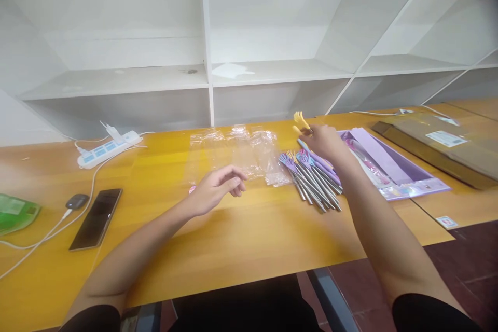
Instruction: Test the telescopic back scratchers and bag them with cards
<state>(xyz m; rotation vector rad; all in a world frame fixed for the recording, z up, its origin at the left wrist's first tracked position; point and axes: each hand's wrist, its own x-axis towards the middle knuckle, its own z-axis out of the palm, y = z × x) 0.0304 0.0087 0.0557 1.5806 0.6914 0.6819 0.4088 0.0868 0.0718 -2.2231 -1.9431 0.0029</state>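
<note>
My right hand (323, 140) is closed around a yellow back scratcher (300, 120), whose hand-shaped head sticks out past my fingers to the left. Below that hand lies a pile of back scratchers (317, 184) with metal rods and purple, yellow and blue hand-shaped heads. Some purple handles show along the pile's right side. My left hand (218, 187) hovers over the table with its fingers loosely curled, thumb apart, holding nothing visible. Just beyond it, clear plastic bags (233, 153) lie flat and overlapping on the wood.
A purple box (422, 179) with packaged items stands right of the pile, beside a brown cardboard box (439, 140). To the left are a power strip (111, 149), a phone (96, 218), cables and a green packet (17, 212). White shelving (210, 78) borders the table (241, 249) behind.
</note>
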